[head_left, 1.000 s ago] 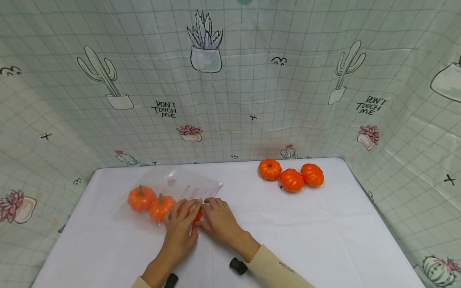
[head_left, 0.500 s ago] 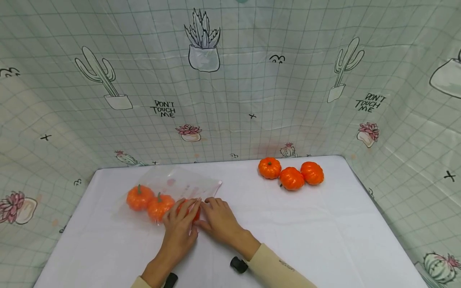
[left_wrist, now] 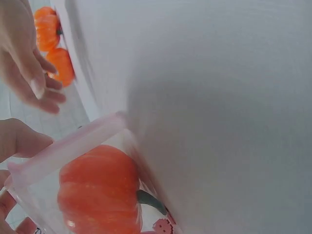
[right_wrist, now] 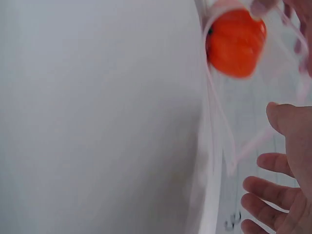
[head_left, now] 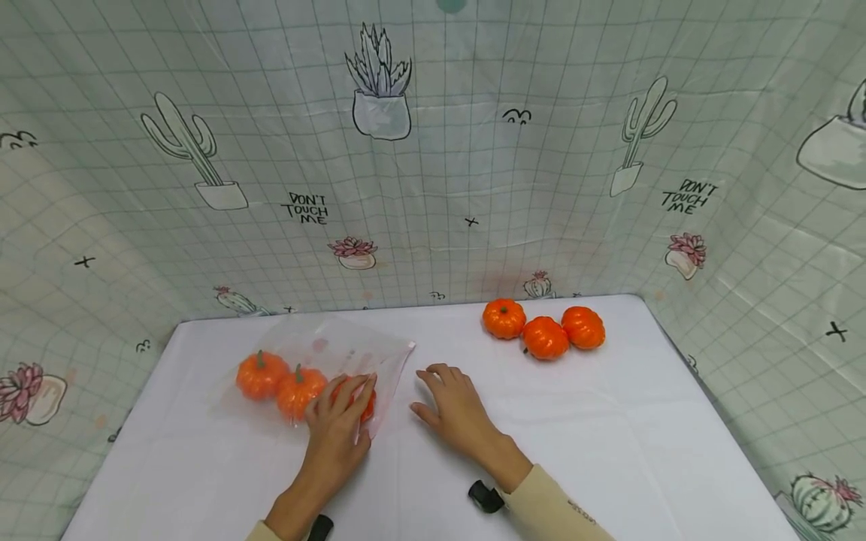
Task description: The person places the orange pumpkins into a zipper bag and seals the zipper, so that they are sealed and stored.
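Observation:
A clear zip bag (head_left: 338,338) with a pink edge lies on the left of the table. Inside it are two small orange pumpkins (head_left: 262,376), and a third pumpkin (left_wrist: 100,190) sits near the mouth. My left hand (head_left: 334,428) holds the bag's mouth end around that third pumpkin, thumb and fingers on opposite sides. In the right wrist view the bag's mouth gapes around this pumpkin (head_left: 367,409). My right hand (head_left: 456,413) hovers to the right of the bag, fingers spread and slightly bent, holding nothing.
Three more orange pumpkins (head_left: 545,338) sit together at the table's back right. A white cloth covers the table (head_left: 609,451). A grid-patterned curtain (head_left: 433,165) with plant drawings hangs behind it and along both sides.
My right hand has let go of the bag's mouth and moved off to the right. The left hand stays on the bag, and the pumpkins have not moved.

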`<state>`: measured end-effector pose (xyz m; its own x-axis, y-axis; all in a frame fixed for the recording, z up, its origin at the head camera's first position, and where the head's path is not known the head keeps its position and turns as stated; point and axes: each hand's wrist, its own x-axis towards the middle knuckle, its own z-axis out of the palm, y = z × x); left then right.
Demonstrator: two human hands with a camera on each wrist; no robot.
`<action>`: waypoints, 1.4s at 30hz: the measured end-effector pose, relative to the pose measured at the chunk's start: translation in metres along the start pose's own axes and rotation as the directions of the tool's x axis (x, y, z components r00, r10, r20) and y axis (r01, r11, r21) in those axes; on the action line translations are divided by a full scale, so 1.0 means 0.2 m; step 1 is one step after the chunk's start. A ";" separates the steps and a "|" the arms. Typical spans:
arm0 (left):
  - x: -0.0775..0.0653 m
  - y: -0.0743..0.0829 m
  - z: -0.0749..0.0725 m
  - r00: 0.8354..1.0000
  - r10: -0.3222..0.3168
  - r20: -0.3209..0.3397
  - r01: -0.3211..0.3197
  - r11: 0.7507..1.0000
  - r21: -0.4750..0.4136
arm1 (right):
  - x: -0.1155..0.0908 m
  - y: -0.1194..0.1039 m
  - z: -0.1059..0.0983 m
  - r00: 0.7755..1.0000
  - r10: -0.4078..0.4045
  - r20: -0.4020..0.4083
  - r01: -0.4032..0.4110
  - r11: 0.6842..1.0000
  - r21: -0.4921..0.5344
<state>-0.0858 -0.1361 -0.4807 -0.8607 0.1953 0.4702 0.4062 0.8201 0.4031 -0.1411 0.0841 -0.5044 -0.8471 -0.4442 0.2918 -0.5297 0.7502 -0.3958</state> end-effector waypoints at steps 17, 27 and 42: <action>-0.01 0.00 0.01 1.000 0.013 -0.018 -0.013 1.000 0.009 | -0.15 0.33 -0.25 0.956 0.223 -0.189 -0.220 0.975 0.038; -0.01 0.00 0.01 0.998 0.040 -0.045 -0.039 0.999 0.012 | -0.21 0.44 -0.35 0.907 0.269 -0.325 -0.267 0.962 0.051; 0.00 0.00 0.01 0.998 0.047 -0.036 -0.046 0.999 0.021 | -0.24 0.62 -0.42 0.854 0.418 -0.311 -0.435 0.900 0.015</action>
<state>-0.0866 -0.1353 -0.4832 -0.8290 0.2140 0.5167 0.4391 0.8212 0.3645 -0.1629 0.2389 -0.4943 -0.9312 0.0869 0.3541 -0.1086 0.8611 -0.4968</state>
